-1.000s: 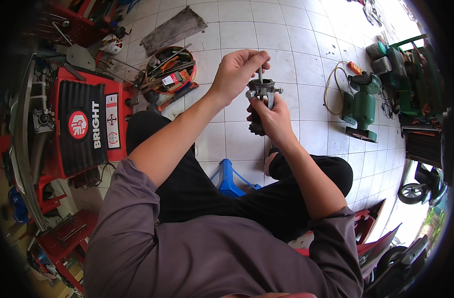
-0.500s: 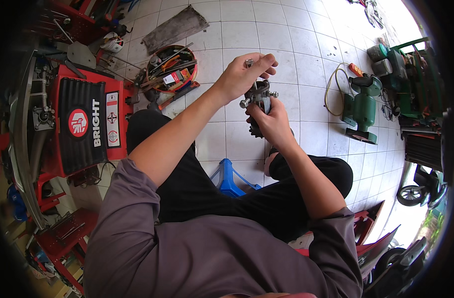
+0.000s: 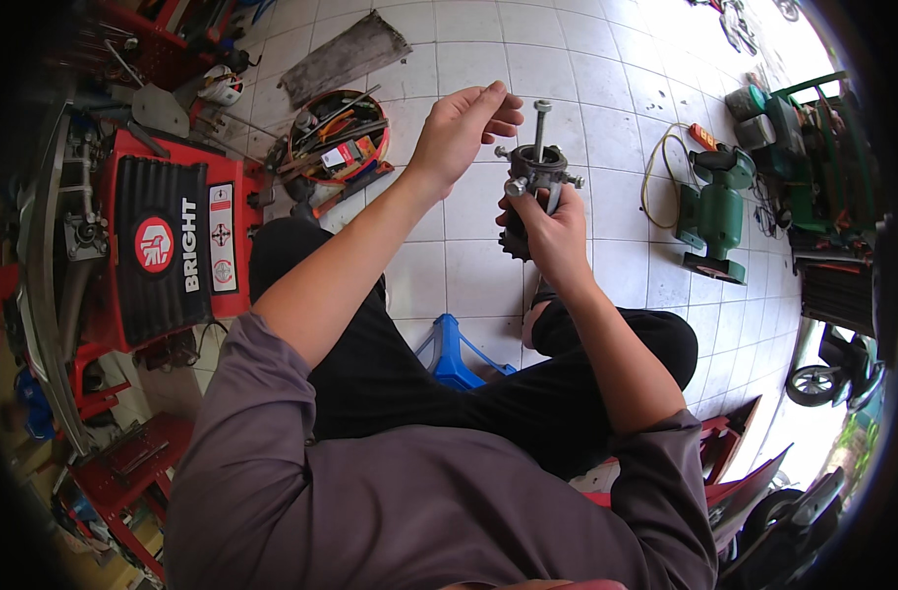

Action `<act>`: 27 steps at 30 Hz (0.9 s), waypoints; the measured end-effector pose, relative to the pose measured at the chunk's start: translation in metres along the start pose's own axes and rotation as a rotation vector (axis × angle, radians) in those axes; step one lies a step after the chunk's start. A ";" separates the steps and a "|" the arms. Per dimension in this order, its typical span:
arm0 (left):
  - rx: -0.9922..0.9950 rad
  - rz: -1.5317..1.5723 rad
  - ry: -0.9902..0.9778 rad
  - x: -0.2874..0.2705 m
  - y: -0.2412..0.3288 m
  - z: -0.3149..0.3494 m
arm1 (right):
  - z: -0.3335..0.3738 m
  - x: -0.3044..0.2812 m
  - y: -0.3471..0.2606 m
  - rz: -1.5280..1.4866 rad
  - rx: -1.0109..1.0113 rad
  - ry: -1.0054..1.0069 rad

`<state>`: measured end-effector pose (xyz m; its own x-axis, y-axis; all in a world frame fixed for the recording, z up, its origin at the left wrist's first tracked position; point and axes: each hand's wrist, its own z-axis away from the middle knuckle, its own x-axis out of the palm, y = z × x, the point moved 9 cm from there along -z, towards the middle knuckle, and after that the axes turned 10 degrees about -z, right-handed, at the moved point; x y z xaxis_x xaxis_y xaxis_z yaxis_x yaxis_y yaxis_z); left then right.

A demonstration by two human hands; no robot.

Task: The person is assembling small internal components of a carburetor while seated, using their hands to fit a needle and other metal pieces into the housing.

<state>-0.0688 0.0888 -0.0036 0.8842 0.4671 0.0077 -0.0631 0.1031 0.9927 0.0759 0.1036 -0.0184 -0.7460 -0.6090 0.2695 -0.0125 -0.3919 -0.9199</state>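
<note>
My right hand is wrapped round a dark metal part like a gear puller, held upright in front of my knees. Its round body has several bolts sticking out sideways around the rim. A long silver bolt rises from the middle of the body, head up. Below my right fingers a dark toothed end shows. My left hand hovers just left of the long bolt, apart from it, with loosely bent fingers and nothing visible in them.
A round tub of tools stands on the tiled floor ahead left, near a grey mat. A blue stool is between my legs. The red machine stands at left, a green bench grinder at right.
My left hand has come off the long bolt and moved up and left. My right hand has shifted the puller-like part slightly right, and its long bolt now stands in full view.
</note>
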 end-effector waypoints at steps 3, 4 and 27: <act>0.148 -0.055 -0.089 0.014 0.018 0.008 | 0.000 0.001 0.008 0.075 0.034 0.024; 0.198 -0.073 -0.127 0.020 0.023 0.011 | -0.002 0.001 0.012 0.138 0.055 -0.002; 0.189 -0.076 -0.077 0.011 0.025 0.014 | -0.002 -0.001 0.010 0.102 0.019 0.049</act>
<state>-0.0542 0.0846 0.0230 0.9161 0.3954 -0.0658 0.0866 -0.0350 0.9956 0.0753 0.1018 -0.0290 -0.7743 -0.6123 0.1600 0.0775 -0.3426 -0.9363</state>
